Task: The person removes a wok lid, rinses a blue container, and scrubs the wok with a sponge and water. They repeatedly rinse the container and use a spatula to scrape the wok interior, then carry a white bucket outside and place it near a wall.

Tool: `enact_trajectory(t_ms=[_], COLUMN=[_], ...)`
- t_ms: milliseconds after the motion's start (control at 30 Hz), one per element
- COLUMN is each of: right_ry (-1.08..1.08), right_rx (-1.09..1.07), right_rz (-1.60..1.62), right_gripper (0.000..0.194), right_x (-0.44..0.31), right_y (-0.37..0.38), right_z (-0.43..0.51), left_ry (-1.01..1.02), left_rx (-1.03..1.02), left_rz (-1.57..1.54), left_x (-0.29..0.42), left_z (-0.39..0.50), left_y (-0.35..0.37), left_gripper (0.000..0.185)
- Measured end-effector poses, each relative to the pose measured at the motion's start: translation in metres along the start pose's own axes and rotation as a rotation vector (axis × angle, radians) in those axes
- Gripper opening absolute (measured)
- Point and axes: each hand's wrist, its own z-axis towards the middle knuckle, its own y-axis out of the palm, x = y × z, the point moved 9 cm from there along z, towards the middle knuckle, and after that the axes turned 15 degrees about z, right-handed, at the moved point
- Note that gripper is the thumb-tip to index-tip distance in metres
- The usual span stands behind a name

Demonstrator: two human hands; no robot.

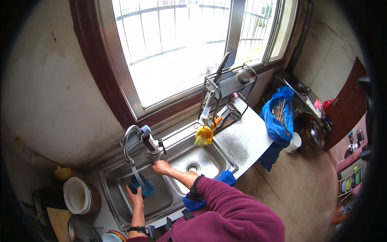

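My left hand [135, 195] holds a blue bowl-like container [147, 191] by its near left side, inside the left basin [121, 198] of a double stainless steel sink. Water runs into the container from the curved chrome faucet [127, 145]. My right hand [161, 167] is over the divider between the two basins, near the faucet base, its fingers curled; whether it holds anything small cannot be told. A yellow strainer-like item [204, 135] hangs at the back edge of the right basin [208, 160]. A blue cloth [225, 178] lies over the sink's front edge.
A black metal rack [226, 87] with utensils stands behind the right basin. To the left are white plastic baskets [75, 195], a wooden cutting board [59, 222], a metal lid [80, 230] and stacked bowls [112, 237]. A blue sack of twigs [276, 115] stands beyond the counter's right end.
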Motion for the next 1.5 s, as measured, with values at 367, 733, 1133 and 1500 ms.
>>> enact_trajectory(t_ms=[367, 733, 1133, 1500], right_ry=[0.903, 0.806, 0.447, 0.265], right_rx=[-0.274, -0.291, -0.457, -0.208], right_rz=[1.612, 1.507, 0.729, 0.445], right_gripper=[0.025, 0.024, 0.024, 0.031], right_x=[-0.009, -0.033, -0.016, 0.025], right_y=[0.176, 0.164, 0.097, -0.009], right_z=[-0.009, -0.024, -0.031, -0.033], left_ry=[-0.208, -0.461, -0.490, -0.297], left_rx=[0.160, 0.047, -0.303, -0.092], left_rz=[-0.059, -0.304, -0.649, -0.308], left_x=[-0.050, -0.082, -0.058, -0.038], left_z=[-0.011, -0.011, 0.003, -0.003], left_y=[-0.056, -0.042, 0.045, 0.030], left_gripper=[0.083, 0.078, 0.049, 0.071])
